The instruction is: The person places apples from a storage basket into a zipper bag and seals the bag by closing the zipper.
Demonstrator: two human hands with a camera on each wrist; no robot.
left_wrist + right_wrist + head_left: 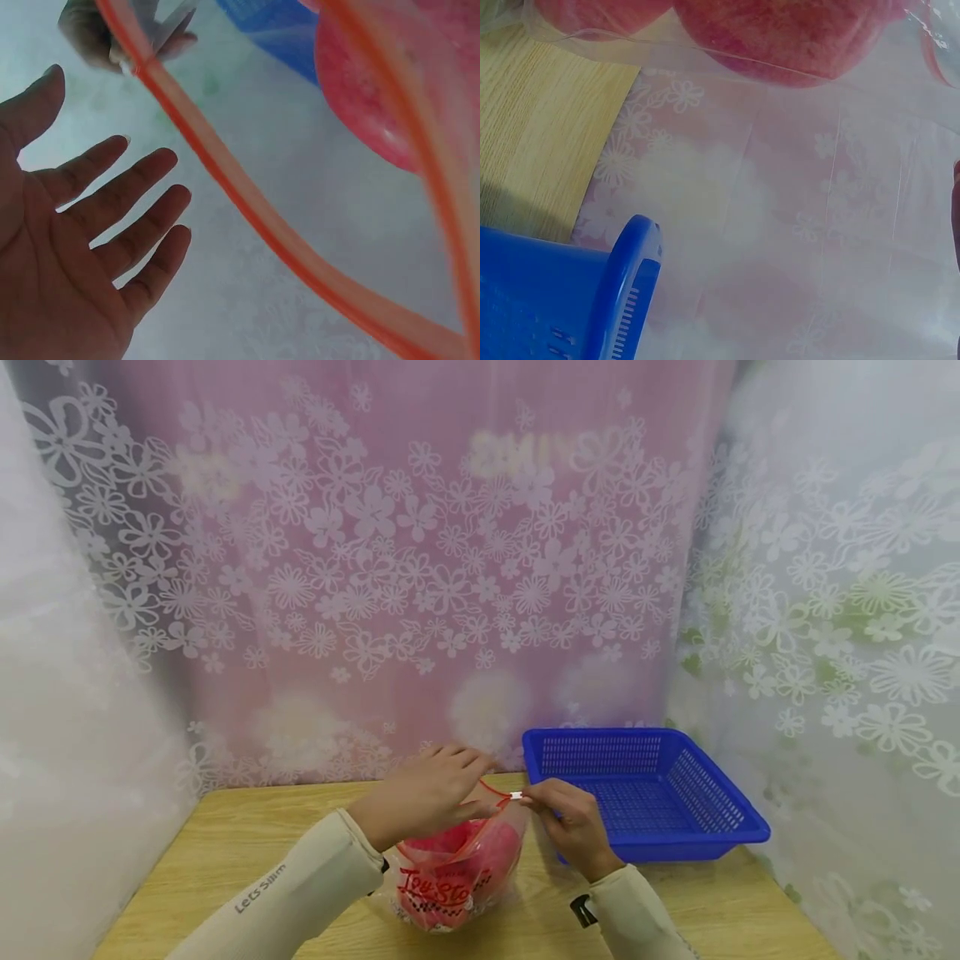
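A clear plastic zip bag (438,881) with red lettering and a red zip strip (247,202) stands on the table, its mouth spread apart. Inside it are pink-red soft-looking items (780,37). My right hand (573,825) pinches the white slider (516,795) at the right end of the bag's mouth. Over the left side of the opening is my left hand (431,793), fingers extended. In the left wrist view its palm and spread fingers (124,202) show beside the zip strip, holding nothing.
A blue plastic basket (720,785) stands right of the bag, close behind my right hand; its rim also shows in the right wrist view. The wooden table (247,827) meets a pink flowered curtain (420,568) at the back and pale sheets at both sides.
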